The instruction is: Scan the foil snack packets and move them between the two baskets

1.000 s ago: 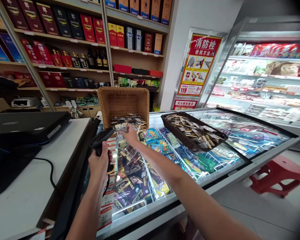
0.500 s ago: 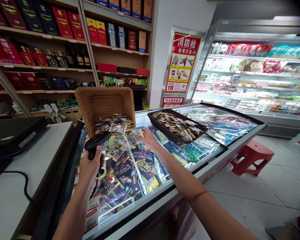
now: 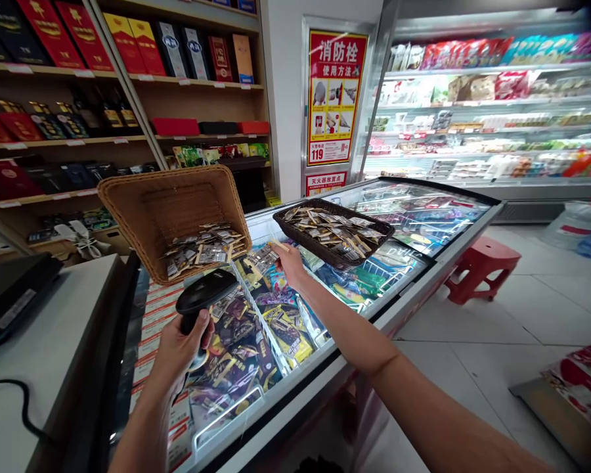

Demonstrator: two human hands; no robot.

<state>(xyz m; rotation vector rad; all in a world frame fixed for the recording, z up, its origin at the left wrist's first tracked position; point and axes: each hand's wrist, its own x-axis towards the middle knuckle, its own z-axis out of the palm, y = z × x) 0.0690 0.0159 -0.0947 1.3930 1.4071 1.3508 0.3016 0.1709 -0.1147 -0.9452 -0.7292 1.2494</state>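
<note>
My left hand [image 3: 182,345] is closed around the handle of a black barcode scanner [image 3: 207,289], its head pointing away from me over the freezer's glass top. My right hand [image 3: 290,264] pinches a small clear packet with a printed label [image 3: 262,257], between the two baskets. Beyond the scanner, a tan wicker basket [image 3: 172,190] stands tilted with its opening towards me, many similar packets [image 3: 204,246] inside. To the right of my right hand, a dark brown wicker tray [image 3: 347,259] is heaped with more of these packets [image 3: 332,226]. A few packets show partly behind the scanner.
Ice-cream packs fill the chest freezer [image 3: 270,420] beneath the glass. On the left is a counter [image 3: 73,309] with a black device [image 3: 17,289] and cable. A red stool [image 3: 487,263] stands right of the freezer. Shelves of boxes and a lit refrigerated display line the back.
The view has swung right and down. The scanner has moved right, closer to my right hand. My right hand has shifted slightly towards the dark tray, still pinching a packet.
</note>
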